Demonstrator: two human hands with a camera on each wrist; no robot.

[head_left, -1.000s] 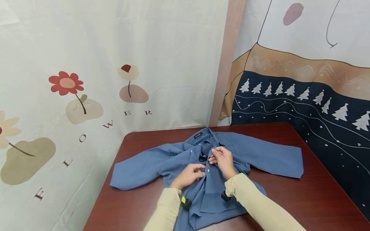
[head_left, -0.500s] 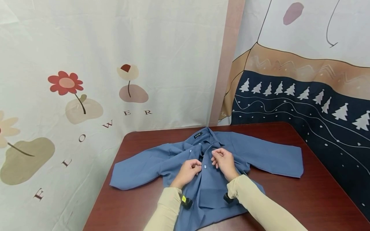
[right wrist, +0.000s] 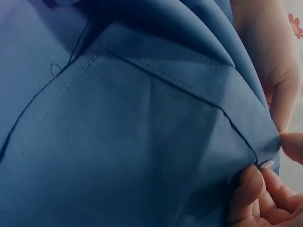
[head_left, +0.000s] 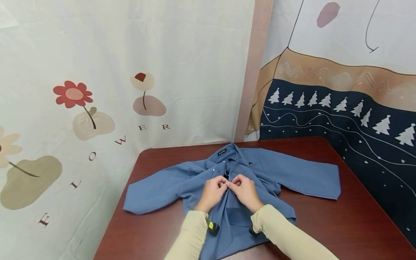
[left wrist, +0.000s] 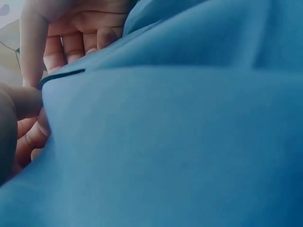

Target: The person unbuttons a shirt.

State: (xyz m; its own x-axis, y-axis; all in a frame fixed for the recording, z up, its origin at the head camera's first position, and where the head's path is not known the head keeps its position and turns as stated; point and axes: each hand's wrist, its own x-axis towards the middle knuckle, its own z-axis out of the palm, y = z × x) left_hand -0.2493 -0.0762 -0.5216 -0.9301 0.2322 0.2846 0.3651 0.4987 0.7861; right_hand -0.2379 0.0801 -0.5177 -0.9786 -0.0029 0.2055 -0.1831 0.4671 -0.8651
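A blue long-sleeved shirt (head_left: 256, 202) lies front up, collar away from me, its front partly parted. My left hand (head_left: 212, 193) pinches the front edge at mid-chest. Against its fingertips, my right hand (head_left: 245, 191) pinches the same spot from the other side. The right wrist view catches a small white button (right wrist: 267, 164) between fingertips at the fabric's edge. A dark slit, perhaps a buttonhole (left wrist: 64, 75), runs in from the edge in the left wrist view. Farther up the front, another white button (head_left: 213, 169) shows. How far the button is through the cloth I cannot tell.
Beneath the shirt is a reddish-brown table (head_left: 325, 224) with rounded far corners. A pale curtain (head_left: 195, 72) printed with flowers hangs behind it, and a dark tree-patterned cloth (head_left: 328, 122) hangs at the right. The sleeves spread out to both sides.
My right hand let go of the placket higher up, then came left and down to meet the left fingertips. My left hand rose slightly. The shirt front has been drawn a little to the left.
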